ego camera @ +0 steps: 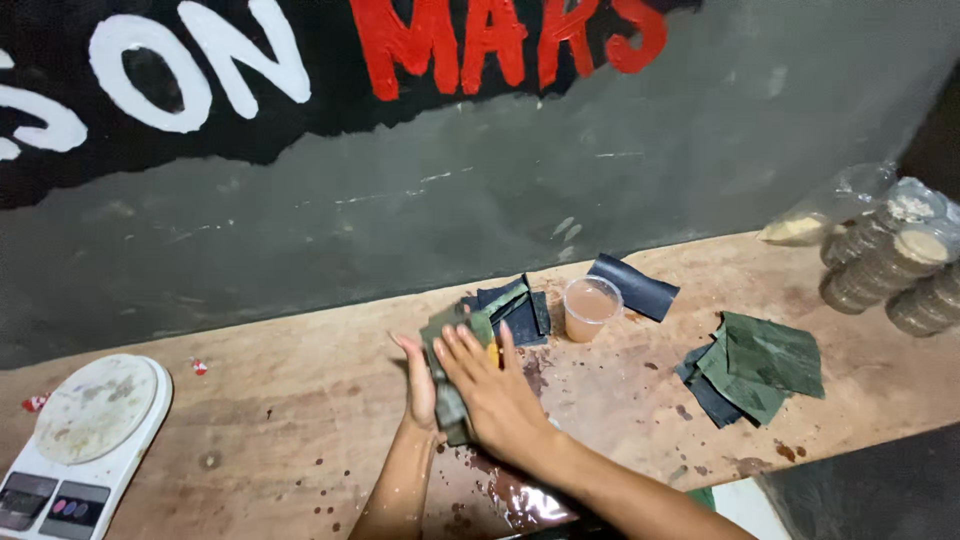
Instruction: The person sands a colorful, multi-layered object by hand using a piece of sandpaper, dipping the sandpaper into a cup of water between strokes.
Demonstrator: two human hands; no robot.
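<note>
Both hands around a folded green leaf parcel above the wooden table

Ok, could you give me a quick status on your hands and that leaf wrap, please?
Both hands closed on the folded green leaf packet: left hand behind, right hand in front. Plastic cup and leaf pieces nearby, untouched.

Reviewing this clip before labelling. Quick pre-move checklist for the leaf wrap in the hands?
1. Folded green leaf pressed between left hand and right hand: ok.
2. Filling fully enclosed: cannot tell, an orange bit shows at the edge.
3. Plastic cup upright, apart from the hands: ok.
4. Spare leaf pieces on the wooden table: ok.
5. Table dry near the hands: not ok, wet spots.
6. Kitchen scale unloaded: ok.
</note>
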